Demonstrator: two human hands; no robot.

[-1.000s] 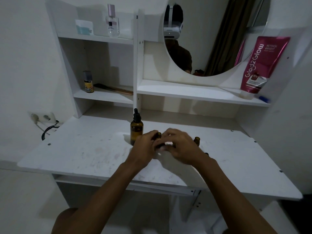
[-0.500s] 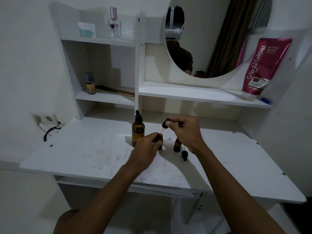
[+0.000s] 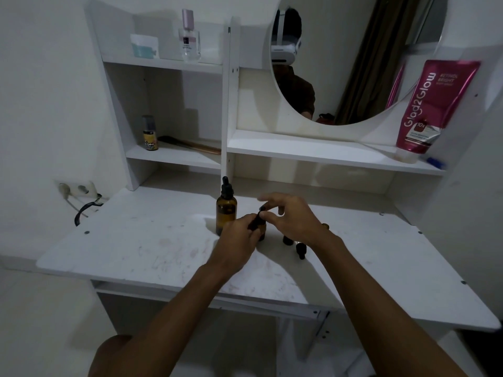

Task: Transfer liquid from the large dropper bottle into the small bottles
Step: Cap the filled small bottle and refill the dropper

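Observation:
The large amber dropper bottle (image 3: 226,210) stands upright on the white desk (image 3: 136,246) with its black dropper cap on. Just right of it, my left hand (image 3: 239,235) grips a small amber bottle (image 3: 261,232) standing on the desk. My right hand (image 3: 288,216) pinches the black dropper cap (image 3: 263,213) at that small bottle's top. Another small bottle (image 3: 288,239) stands behind my right wrist, partly hidden. A loose black dropper cap (image 3: 301,250) lies on the desk by that wrist.
The shelves behind hold a small yellow-labelled bottle (image 3: 150,134), a comb (image 3: 190,144), a perfume bottle (image 3: 189,36), a jar (image 3: 144,46) and a pink tube (image 3: 427,110). A round mirror (image 3: 353,58) hangs above. A wall socket with cable (image 3: 79,191) is at the left.
My right hand, which held the small dropper lifted above the bottle, has come down to the top of the small bottle in my left hand. The large bottle has not moved.

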